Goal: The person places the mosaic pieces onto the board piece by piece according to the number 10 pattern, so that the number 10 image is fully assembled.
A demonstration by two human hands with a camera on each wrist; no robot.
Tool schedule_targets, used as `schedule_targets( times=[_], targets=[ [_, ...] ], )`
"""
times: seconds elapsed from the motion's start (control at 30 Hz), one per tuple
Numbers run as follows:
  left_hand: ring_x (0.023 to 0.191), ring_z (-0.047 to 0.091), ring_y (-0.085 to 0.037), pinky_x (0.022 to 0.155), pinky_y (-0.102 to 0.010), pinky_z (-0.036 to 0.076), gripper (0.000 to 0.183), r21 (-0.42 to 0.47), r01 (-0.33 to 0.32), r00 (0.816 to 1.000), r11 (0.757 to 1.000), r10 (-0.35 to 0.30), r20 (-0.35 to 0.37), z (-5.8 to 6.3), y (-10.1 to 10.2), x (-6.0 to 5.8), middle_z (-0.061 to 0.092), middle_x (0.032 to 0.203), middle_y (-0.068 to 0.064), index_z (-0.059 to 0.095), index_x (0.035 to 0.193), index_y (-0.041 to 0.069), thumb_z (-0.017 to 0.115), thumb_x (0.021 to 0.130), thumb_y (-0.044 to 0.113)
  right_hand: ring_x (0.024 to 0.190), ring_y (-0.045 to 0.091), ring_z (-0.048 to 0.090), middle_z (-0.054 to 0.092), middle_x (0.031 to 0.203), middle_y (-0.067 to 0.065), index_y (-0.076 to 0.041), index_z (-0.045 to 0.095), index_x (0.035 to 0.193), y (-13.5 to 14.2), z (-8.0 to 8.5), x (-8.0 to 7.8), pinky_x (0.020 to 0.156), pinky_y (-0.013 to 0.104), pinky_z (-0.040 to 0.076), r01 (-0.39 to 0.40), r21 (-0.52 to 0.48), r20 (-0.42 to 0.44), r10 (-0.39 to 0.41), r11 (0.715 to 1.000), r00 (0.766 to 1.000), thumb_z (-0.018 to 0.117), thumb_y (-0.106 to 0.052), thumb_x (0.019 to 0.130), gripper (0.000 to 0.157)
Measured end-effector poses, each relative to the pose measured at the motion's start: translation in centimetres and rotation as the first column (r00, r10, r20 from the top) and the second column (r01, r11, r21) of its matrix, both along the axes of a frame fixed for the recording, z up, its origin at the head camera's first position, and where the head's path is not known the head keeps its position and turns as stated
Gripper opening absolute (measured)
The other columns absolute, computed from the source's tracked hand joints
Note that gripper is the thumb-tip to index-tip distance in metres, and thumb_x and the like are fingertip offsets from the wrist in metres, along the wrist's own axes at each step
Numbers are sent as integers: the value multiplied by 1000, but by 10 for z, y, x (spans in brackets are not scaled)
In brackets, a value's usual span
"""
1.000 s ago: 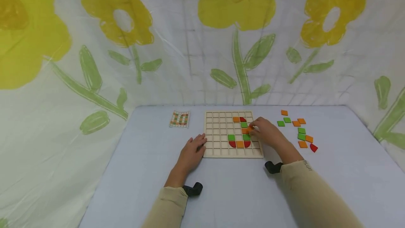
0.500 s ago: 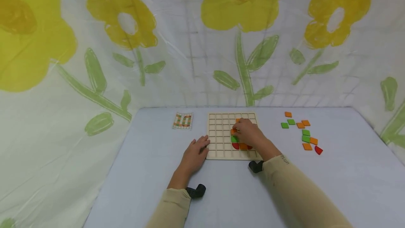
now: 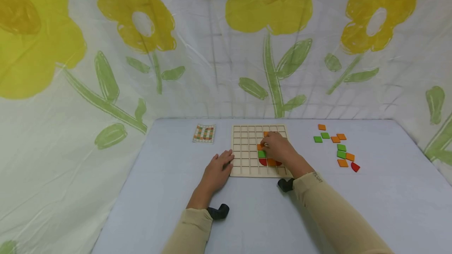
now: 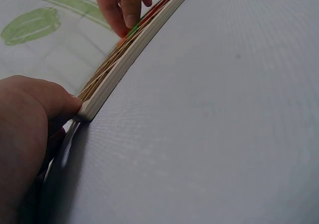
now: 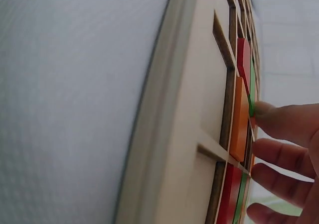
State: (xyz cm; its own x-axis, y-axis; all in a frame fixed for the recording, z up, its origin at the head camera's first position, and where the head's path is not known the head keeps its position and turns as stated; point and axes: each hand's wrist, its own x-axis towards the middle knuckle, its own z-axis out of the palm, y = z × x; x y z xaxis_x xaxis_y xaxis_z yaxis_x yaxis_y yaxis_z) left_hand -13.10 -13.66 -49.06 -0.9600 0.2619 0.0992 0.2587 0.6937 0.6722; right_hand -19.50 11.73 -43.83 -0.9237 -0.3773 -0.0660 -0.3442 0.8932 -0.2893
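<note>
My right hand [image 3: 278, 148] is over the wooden grid board [image 3: 243, 169]. Its thumb and fingertips pinch a square orange tile [image 3: 259, 147], which sits at a cell left of the other placed tiles. A green tile [image 3: 261, 154] and a red quarter-round tile [image 3: 263, 162] lie just below it. In the right wrist view, the thumb [image 5: 271, 115] is close to the green and orange tiles; their contact is partly hidden. My left hand [image 3: 216, 171] rests at the board's left edge, fingers fairly straight, and in the left wrist view its thumb [image 4: 67, 102] touches the frame's corner.
A small printed pattern card [image 3: 204, 133] lies left of the board. Several loose orange and green tiles, such as a green tile [image 3: 341, 155], and a red quarter-round tile [image 3: 355, 167] are scattered at the right. A flowered cloth [image 3: 219, 89] hangs behind the table [image 3: 254, 214].
My right hand has moved left across the board with the orange tile, which is now at a cell above the left green tile. My left hand has stayed at the board's edge.
</note>
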Motion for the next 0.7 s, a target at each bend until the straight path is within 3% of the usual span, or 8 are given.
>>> schedule_targets(
  times=[0.17, 0.33, 0.57, 0.7],
  targets=[
    [143, 39, -17, 124, -38, 22, 39, 4, -1, 1000, 1000, 1, 16, 0, 0, 0, 46, 151, 4, 59, 138, 12, 57, 100, 21, 110, 33, 56, 62, 117, 12, -13, 75, 106, 6, 0, 1, 89, 48, 54, -1, -20, -10, 1, 1000, 1000, 66, -20, 95, 15],
    [143, 40, -19, 124, -40, 23, 39, 5, 3, 1000, 1000, -3, 11, 1, 0, 1, 47, 151, 2, 58, 138, 10, 57, 99, 20, 114, 37, 55, 61, 122, 15, -9, 72, 115, 22, 4, 0, 91, 51, 53, 33, -69, 24, -31, 997, 999, 65, -18, 95, 23],
    [143, 39, -17, 124, -39, 22, 40, -6, -2, 1000, 1000, 2, 16, 2, 1, 0, 46, 152, 4, 58, 138, 12, 57, 100, 21, 119, 41, 52, 57, 126, 22, -2, 66, 125, 75, 6, -6, 101, 57, 47, 175, -109, 68, -168, 979, 983, 64, -16, 95, 32],
    [143, 39, -17, 124, -38, 22, 39, 2, -4, 1000, 1000, 4, 22, 1, 1, 0, 45, 152, 4, 58, 138, 11, 57, 100, 21, 112, 43, 54, 57, 122, 27, 2, 61, 128, 112, 10, -8, 95, 58, 49, 255, -102, 74, -249, 961, 966, 61, -17, 97, 37]
  ],
)
